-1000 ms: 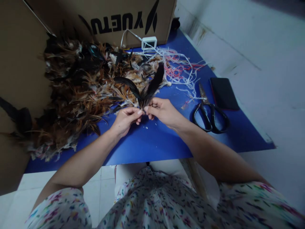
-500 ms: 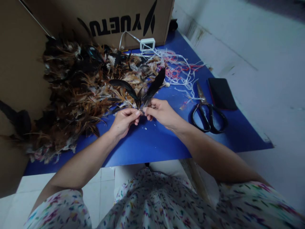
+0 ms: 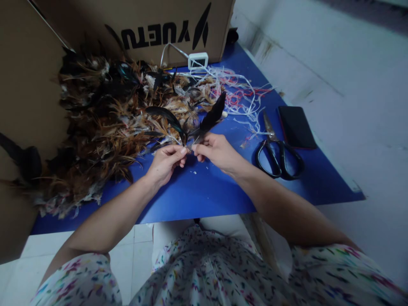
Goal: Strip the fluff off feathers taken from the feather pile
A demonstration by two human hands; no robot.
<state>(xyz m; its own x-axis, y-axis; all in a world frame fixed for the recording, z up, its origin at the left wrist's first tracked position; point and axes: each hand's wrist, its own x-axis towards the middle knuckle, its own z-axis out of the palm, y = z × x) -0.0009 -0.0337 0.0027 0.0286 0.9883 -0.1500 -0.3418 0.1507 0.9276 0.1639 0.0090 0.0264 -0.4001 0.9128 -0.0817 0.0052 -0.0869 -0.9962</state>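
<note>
Between thumb and fingers, my left hand [image 3: 168,163] pinches the base of a curved, glossy black feather [image 3: 169,117]. Close beside it, my right hand [image 3: 214,149] is closed on the quill end of another black feather [image 3: 213,114], which leans up to the right. The fingertips of both hands nearly meet, and the quill ends are mostly hidden by them. Just behind the hands spreads a large pile of brown and black feathers [image 3: 117,114], covering the left and middle of the blue table [image 3: 197,195].
Black-handled scissors [image 3: 280,159] lie to the right, near a dark phone [image 3: 297,126]. Tangled white and pink strings [image 3: 237,95] lie behind. A small white device [image 3: 197,61] stands before a cardboard box [image 3: 178,51]. The wall [image 3: 350,76] borders the table's right side.
The feather in my right hand has tilted further to the right. My left hand and its feather have hardly moved.
</note>
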